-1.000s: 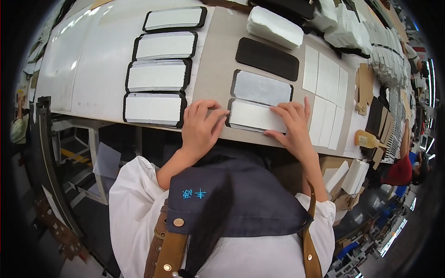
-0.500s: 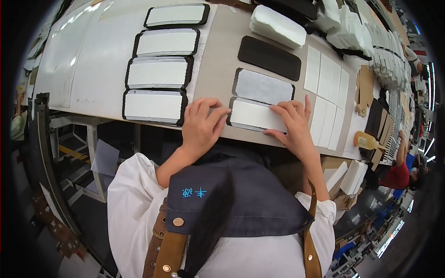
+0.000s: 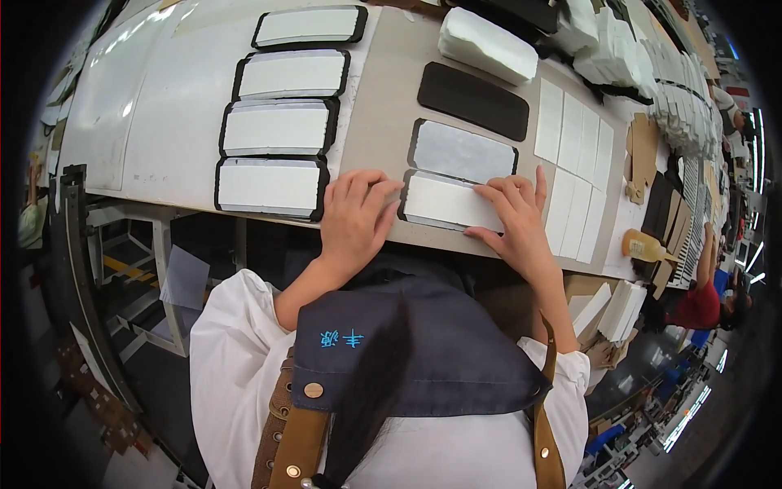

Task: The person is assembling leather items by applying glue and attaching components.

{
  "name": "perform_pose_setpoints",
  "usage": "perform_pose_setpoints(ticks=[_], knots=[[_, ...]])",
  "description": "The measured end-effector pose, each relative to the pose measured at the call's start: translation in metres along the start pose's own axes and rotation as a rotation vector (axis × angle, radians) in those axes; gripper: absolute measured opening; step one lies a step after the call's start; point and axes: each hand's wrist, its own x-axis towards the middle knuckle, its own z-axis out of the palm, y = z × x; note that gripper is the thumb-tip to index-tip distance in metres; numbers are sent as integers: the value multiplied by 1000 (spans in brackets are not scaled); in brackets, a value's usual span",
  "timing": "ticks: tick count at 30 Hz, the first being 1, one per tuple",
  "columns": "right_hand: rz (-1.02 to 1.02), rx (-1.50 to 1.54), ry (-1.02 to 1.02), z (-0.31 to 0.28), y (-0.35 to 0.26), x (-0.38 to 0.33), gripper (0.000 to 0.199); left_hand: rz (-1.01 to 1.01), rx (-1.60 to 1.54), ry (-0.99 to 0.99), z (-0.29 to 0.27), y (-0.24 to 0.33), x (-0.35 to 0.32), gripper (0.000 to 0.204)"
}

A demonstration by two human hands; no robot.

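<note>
A white rectangular card point(image 3: 444, 202) lies on a black-edged backing piece at the table's front edge. My right hand point(image 3: 517, 218) holds the card's right end, thumb at the near edge and fingers on the far edge; that end is partly hidden. My left hand point(image 3: 356, 213) is just left of the piece, fingers bent, thumb apart, nothing visible in it. Right behind lies a black-edged piece with a bare grey face point(image 3: 464, 151), and beyond it a plain black rectangular piece point(image 3: 473, 101).
Several black-edged pieces topped with white cards point(image 3: 269, 187) form a column at left. Right of my right hand, white strips point(image 3: 570, 208) lie in two rows. A thick white stack point(image 3: 487, 46) stands behind; a yellowish bottle point(image 3: 643, 246) lies at right. Another person in red point(image 3: 697, 308) is far right.
My left fingertips have shifted slightly up and away from the card's left end. My right hand stays in place on the card.
</note>
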Motion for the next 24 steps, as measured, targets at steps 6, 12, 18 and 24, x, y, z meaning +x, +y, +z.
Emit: perform_pose_setpoints(ticks=[6, 12, 18, 24], knots=[[-2, 2, 3, 0, 0, 0, 65, 12, 15, -17, 1, -1, 1, 36], [1, 2, -5, -1, -1, 0, 64, 18, 28, -12, 1, -1, 1, 36], [-3, 1, -7, -1, -1, 0, 65, -26, 21, 1, 1, 2, 1, 35], [-16, -7, 0, -1, -1, 1, 64, 13, 52, -54, -1, 1, 1, 35]])
